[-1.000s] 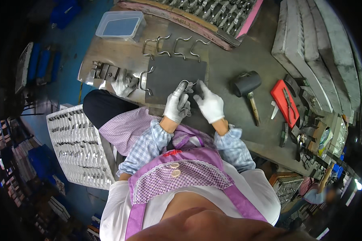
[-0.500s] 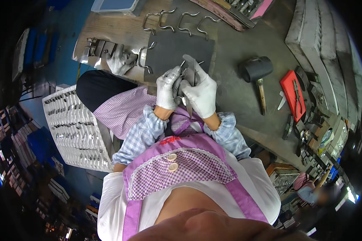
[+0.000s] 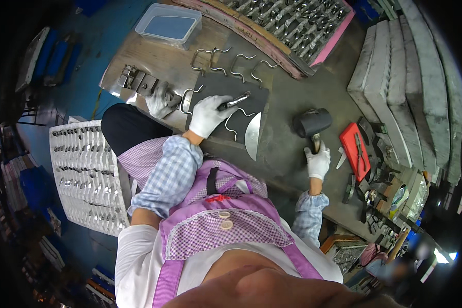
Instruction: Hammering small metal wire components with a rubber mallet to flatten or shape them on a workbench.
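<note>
My left hand [image 3: 206, 117], in a white glove, is closed on a short, shiny metal piece [image 3: 236, 100] above a dark flat plate [image 3: 218, 84]. The fingers partly cover this piece, and its exact kind does not show. Just beside it on the plate lie a bent metal rod [image 3: 232, 124] and a half-round metal blade [image 3: 252, 136]. Farther right, my gloved right hand [image 3: 318, 163] is around the wooden handle of a black-headed mallet [image 3: 312, 123]. The mallet's head rests on the table.
Several bent rods [image 3: 239, 66] lie beyond the plate. A crumpled glove [image 3: 161, 101], a metal fixture [image 3: 137, 80] and a clear plastic box [image 3: 168, 24] are at left. Pliers lie on a red tray [image 3: 354, 151] at right. Racks of metal parts stand behind and at lower left.
My hands have moved apart. The right has gone from the pieces to the mallet handle; the left keeps one piece. A bent rod and the half-round blade now lie on the plate.
</note>
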Demonstrator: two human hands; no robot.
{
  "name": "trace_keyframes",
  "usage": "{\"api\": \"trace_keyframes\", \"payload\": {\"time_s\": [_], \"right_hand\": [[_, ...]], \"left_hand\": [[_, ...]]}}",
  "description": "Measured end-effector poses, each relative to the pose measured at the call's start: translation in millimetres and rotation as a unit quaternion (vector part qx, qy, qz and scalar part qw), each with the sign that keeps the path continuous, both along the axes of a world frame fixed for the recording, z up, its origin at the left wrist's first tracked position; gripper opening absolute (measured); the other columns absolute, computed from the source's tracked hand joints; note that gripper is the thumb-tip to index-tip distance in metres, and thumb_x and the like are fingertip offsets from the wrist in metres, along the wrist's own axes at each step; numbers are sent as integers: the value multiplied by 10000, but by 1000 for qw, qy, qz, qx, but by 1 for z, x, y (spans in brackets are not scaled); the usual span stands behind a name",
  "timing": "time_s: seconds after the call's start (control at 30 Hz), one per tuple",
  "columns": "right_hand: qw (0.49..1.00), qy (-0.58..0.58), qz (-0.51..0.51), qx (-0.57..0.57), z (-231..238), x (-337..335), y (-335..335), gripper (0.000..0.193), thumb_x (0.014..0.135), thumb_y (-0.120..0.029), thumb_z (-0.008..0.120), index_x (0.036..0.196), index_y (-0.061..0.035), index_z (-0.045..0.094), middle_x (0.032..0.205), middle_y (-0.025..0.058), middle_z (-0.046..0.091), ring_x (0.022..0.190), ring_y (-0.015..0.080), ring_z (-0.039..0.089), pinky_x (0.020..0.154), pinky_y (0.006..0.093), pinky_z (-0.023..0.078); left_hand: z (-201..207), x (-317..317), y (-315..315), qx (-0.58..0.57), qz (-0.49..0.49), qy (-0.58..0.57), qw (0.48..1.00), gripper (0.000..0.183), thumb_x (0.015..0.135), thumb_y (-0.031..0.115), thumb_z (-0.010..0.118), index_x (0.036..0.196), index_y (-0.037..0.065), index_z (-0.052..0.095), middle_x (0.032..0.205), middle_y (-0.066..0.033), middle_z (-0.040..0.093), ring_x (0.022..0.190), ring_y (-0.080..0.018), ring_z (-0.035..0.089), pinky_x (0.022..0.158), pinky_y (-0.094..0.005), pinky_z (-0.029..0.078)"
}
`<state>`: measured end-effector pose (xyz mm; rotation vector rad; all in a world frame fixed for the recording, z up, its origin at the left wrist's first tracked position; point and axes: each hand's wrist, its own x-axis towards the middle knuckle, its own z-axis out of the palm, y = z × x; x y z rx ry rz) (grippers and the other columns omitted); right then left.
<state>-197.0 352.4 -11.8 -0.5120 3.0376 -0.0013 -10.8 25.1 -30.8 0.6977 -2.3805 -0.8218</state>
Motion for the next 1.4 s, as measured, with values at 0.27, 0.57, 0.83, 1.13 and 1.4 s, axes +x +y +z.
{"api": "trace_keyframes", "payload": {"time_s": [0.27, 0.57, 0.83, 1.13, 1.4], "right_hand": [[591, -602, -188, -504, 78, 15, -99, 321, 1001, -361, 533, 1014, -45, 586, 599, -49, 410, 402, 43, 344, 343, 226, 261], [880, 23, 216, -422, 142, 94, -190, 298, 846, -301, 680, 777, -18, 621, 609, 110, 607, 539, 287, 597, 522, 407, 481], [996, -27, 80, -23, 58, 5, -21, 307, 776, -358, 723, 1024, -178, 728, 914, 149, 711, 836, 330, 686, 745, 441, 537], [972, -42, 208, -104, 6, 110, -139, 738, 737, -444, 776, 1311, -55, 522, 1084, 149, 648, 925, 295, 635, 801, 432, 493], [830, -286, 119, -464, 41, 124, -149, 735, 806, -244, 709, 1452, -64, 409, 946, 218, 698, 828, 354, 695, 746, 427, 557]], "left_hand": [[-24, 5, -2, 1, -17, -1, 1000, 201, 816, 256, 747, 970, 128, 737, 885, -57, 685, 825, -268, 658, 726, -378, 521], [-33, 6, 2, 25, -11, 34, 999, 192, 818, 239, 722, 947, 96, 723, 825, -87, 659, 811, -287, 643, 741, -398, 519], [4, 0, 16, 119, 50, -44, 991, 216, 813, 260, 683, 898, 64, 715, 821, -139, 674, 779, -325, 667, 728, -413, 533], [32, 13, 69, 815, 42, 156, 557, 504, 988, 507, 523, 1013, 16, 631, 497, 48, 339, 373, -87, 392, 377, -230, 369], [40, 17, 82, 728, 167, 176, 642, 302, 970, 364, 617, 922, 74, 686, 485, 85, 342, 371, -47, 280, 371, -231, 245]]}}
